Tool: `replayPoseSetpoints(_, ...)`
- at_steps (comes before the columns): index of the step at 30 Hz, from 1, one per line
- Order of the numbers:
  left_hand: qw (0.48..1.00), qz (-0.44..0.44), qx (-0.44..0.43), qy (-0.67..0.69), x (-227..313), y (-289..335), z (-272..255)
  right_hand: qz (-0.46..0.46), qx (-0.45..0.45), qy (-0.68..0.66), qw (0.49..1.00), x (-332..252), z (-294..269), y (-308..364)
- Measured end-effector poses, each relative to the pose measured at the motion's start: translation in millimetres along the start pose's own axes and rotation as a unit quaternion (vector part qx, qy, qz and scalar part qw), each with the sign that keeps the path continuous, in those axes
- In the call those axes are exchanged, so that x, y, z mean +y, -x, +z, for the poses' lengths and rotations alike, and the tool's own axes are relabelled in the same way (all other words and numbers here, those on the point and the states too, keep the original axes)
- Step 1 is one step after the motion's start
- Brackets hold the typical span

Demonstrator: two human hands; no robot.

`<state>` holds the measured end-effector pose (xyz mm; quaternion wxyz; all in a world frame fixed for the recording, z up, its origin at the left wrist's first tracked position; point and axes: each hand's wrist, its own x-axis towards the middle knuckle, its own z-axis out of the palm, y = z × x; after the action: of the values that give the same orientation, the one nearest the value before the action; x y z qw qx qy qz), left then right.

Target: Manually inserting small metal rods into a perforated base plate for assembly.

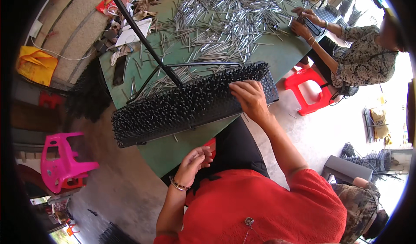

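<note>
- Right hand lies palm down on the black spiked rack, centre of frame, fingers spread over the pins, pressing rather than gripping.
- Left hand hangs lower centre, off the table edge, fingers loosely curled; looks empty, though the palm is turned away so can't tell for sure. Beaded bracelet on the wrist.
- Rack runs diagonally from left centre to right centre, near edge of the green table; thin black wire frame along its far side.
- Black pole slants from top centre down onto the rack, cutting across the view of the table.
- Big loose heap of grey metal rods covers the upper centre of the table, strays scattered toward the rack.
- Upper left of table: dark phone, white papers, rags, a red packet.
- Upper right: another person in patterned clothes, both hands on a second small black rack at the table's far edge.
- Red plastic stool right of centre, pink plastic chair lower left.
- Yellow bag at far left; grey box and wire racks lower right.
- Floor is bare grey concrete; bright daylight washes out the right side.
- Wearer's red top fills the bottom centre.
</note>
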<state>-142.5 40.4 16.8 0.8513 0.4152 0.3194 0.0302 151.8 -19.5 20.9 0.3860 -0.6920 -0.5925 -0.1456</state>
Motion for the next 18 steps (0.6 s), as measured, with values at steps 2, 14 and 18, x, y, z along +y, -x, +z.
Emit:
replayPoseSetpoints(2, 1.0, 0.013, -0.005, -0.025, 13, 4, 1, -0.005, -0.017, 0.011, 1.0, -3, 1, 1)
replayPoseSetpoints(14, 0.962, 0.229, 0.107, -0.099, 230, -17, -38, 0.368, 0.155, -0.154, 0.904, 170, -24, 0)
replayPoseSetpoints(18, 0.933, 0.185, 0.162, -0.261, 296, -135, -83, 0.32, 0.077, -0.033, 0.944, 229, 14, 4)
